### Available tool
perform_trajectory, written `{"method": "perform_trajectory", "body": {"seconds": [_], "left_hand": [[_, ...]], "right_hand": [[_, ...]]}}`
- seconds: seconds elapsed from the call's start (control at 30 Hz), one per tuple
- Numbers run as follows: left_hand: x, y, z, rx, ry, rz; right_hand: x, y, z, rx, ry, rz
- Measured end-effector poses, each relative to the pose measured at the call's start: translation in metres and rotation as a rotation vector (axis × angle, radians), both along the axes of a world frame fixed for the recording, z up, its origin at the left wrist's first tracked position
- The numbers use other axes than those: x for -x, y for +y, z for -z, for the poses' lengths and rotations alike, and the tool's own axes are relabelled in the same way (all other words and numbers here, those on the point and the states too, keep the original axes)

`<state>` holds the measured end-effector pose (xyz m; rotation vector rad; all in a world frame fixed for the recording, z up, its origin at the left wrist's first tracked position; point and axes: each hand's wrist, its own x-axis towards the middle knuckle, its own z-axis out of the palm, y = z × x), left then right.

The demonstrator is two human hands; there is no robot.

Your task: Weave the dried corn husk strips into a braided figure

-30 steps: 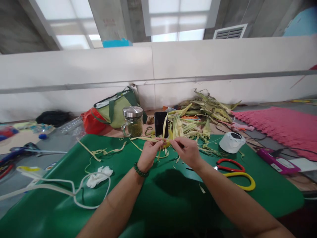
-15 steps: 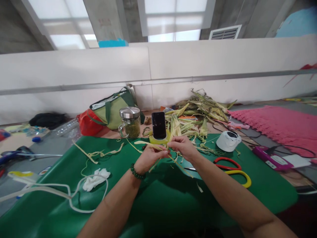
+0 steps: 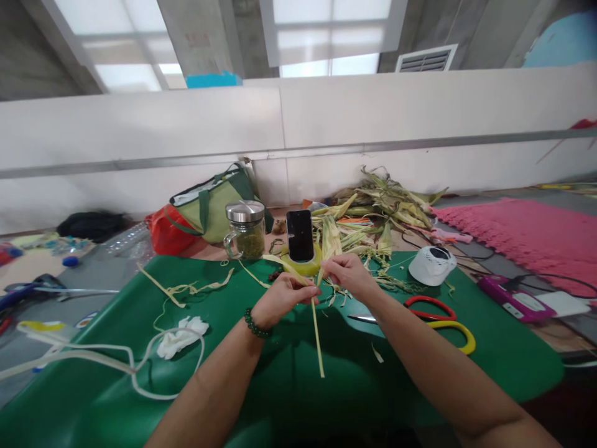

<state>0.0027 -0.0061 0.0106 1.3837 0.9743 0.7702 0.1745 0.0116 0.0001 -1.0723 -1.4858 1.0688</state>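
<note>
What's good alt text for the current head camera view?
The left hand and right hand pinch pale plant strips over a green mat, one hanging down. Beyond them, a phone stands upright between a lidded glass mug and a heap of husks; scissors with red and yellow handles lie to the right.

Strips pinched; phone propped

The worktop has a smooth green surface. On it lie pale husk strips, a crumpled white tissue, a looped white cord, red-and-yellow-handled scissors and a rounded white object.
</note>
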Motion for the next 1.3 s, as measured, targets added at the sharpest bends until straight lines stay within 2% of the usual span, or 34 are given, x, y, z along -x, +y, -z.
{"method": "perform_trajectory", "body": {"seconds": [0.13, 0.23, 0.3, 0.47, 0.57, 0.67, 0.83, 1.0, 1.17, 1.3], "left_hand": [[-0.001, 0.002, 0.006, -0.024, 0.093, -0.009], [-0.005, 0.001, 0.011, -0.123, 0.193, 0.04], [-0.007, -0.001, 0.013, -0.142, 0.178, 0.068], [-0.012, -0.004, 0.022, -0.071, 0.079, 0.14], [-0.017, -0.003, 0.032, 0.009, 0.057, 0.14], [-0.02, -0.002, 0.036, 0.057, 0.017, 0.156], [-0.019, -0.001, 0.025, 0.125, 0.047, 0.099], [-0.014, -0.003, 0.012, 0.179, 0.047, 0.123], [-0.012, -0.005, 0.009, 0.228, 0.031, 0.182], [-0.011, -0.005, 0.008, 0.199, 0.049, 0.211]], "right_hand": [[-0.005, -0.008, -0.008, -0.074, -0.109, -0.063], [0.004, -0.014, -0.006, -0.198, -0.266, -0.106], [0.011, -0.016, -0.004, -0.27, -0.325, -0.117], [0.01, -0.012, -0.001, -0.301, -0.329, -0.185], [0.008, -0.011, 0.001, -0.383, -0.432, -0.156], [0.01, -0.012, 0.003, -0.41, -0.437, -0.129], [0.011, -0.01, -0.001, -0.34, -0.387, -0.075], [0.008, -0.007, -0.004, -0.3, -0.365, -0.081], [0.005, 0.0, 0.002, -0.261, -0.353, -0.091], [0.003, 0.001, 0.002, -0.249, -0.38, -0.121]]}}
